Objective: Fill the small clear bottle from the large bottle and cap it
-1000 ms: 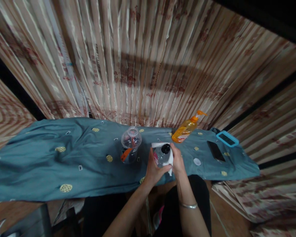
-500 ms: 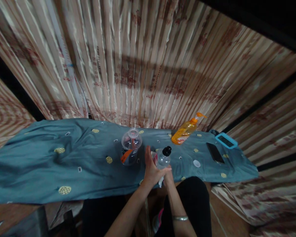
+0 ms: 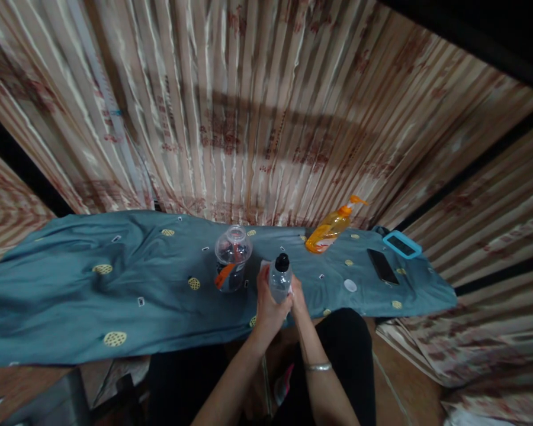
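A clear bottle (image 3: pixel 279 284) with a black cap stands nearly upright between my hands. My left hand (image 3: pixel 267 307) is closed round its left and near side. On the right side my right hand (image 3: pixel 296 296) presses a crumpled white tissue (image 3: pixel 290 290) against the bottle; its fingers are partly hidden behind it. To the left of my hands is a clear plastic cup (image 3: pixel 233 254) with a domed lid and an orange patch. An orange pump bottle (image 3: pixel 327 232) stands farther back on the right.
A teal cloth with pineapple prints (image 3: pixel 160 313) covers the long table. Toward the right lie a small white disc (image 3: pixel 350 286), a black phone (image 3: pixel 382 266) and a blue-framed device (image 3: pixel 402 244). A pleated patterned curtain (image 3: pixel 249 118) hangs behind.
The bottle has turned more upright and shifted left between my hands. My left fingers, stretched out before, now wrap round it. My right hand has moved up along its right side.
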`<state>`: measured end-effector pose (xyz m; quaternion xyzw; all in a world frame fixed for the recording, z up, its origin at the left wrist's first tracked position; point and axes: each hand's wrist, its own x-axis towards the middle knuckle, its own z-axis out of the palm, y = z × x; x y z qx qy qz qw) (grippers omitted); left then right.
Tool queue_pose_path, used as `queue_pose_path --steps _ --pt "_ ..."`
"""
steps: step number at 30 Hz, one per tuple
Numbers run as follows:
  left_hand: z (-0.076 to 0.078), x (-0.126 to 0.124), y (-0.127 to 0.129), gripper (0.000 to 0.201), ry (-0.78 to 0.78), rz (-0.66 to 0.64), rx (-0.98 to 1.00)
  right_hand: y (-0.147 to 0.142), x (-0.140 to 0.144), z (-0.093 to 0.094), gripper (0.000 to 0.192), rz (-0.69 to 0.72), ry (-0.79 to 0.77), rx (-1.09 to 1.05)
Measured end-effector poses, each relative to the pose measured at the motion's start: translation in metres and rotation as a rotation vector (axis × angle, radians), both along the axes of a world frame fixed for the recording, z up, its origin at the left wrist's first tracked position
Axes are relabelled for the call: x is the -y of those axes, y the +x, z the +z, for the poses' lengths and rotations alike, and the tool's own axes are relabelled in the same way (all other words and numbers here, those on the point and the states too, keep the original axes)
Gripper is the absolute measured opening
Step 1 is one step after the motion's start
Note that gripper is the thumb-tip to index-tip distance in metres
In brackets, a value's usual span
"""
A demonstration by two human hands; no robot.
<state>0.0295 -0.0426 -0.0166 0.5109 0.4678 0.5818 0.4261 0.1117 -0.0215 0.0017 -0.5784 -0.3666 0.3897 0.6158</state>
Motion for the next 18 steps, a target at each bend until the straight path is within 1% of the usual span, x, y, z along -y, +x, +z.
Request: queue_pose_path --steps 3,5,8,10,12,14,16,18 --pt "-0.002 0.000 -0.009 0.078 -0.028 -0.021 0.004 -0.005 0.009 -0.009 0.053 -0.010 -0.043 -0.065" --pt "0.000 0.000 -0.014 0.073 -0.017 -0.089 0.000 -0.003 0.014 -0.004 0.057 -0.044 -0.051 -0.105" --pt "0.007 -0.003 -0.018 0.069 0.016 -0.235 -0.012 0.007 0.015 0.018 0.061 -0.102 -0.024 -0.139" --pt "0.011 -0.007 -0.019 0.065 0.023 -0.319 -0.018 0.014 0.013 0.037 0.057 -0.107 0.012 -0.130" --pt "0.014 -0.012 -0.020 0.065 0.013 -0.373 -0.012 0.019 0.009 0.052 0.052 -0.073 0.044 -0.103" --pt "0.014 -0.016 -0.019 0.070 -0.009 -0.386 0.015 0.021 0.006 0.060 0.051 -0.033 0.059 -0.077" --pt "0.013 -0.018 -0.017 0.075 -0.026 -0.383 0.054 0.020 0.005 0.059 0.052 -0.022 0.057 -0.067" --pt "0.011 -0.018 -0.014 0.081 -0.029 -0.358 0.080 0.018 0.005 0.048 0.054 -0.037 0.031 -0.080"
